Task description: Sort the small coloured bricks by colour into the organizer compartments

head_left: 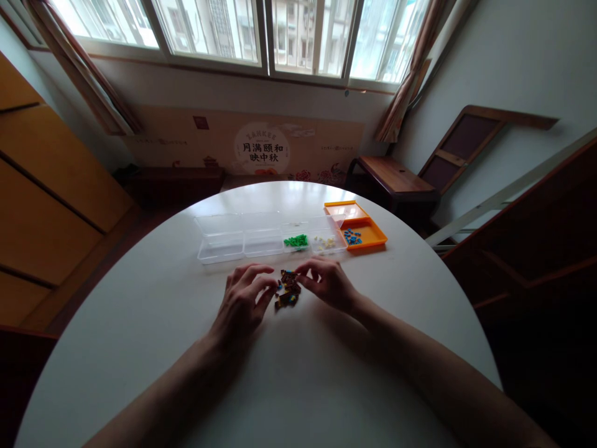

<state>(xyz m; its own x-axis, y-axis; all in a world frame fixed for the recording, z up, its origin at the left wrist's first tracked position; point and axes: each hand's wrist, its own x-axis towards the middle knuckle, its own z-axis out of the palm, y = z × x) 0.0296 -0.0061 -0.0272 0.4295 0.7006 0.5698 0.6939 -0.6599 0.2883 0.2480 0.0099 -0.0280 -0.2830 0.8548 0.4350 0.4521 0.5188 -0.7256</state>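
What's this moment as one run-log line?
left hand: beside mixed pile; right hand: same pile; green pieces: clear box; blue pieces: orange box

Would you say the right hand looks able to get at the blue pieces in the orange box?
Probably yes: the orange box lies open, and nothing appears to cover the blue pieces or block the right hand.

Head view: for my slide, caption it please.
Left hand and right hand flank small dark pieces near a clear box and an orange box.
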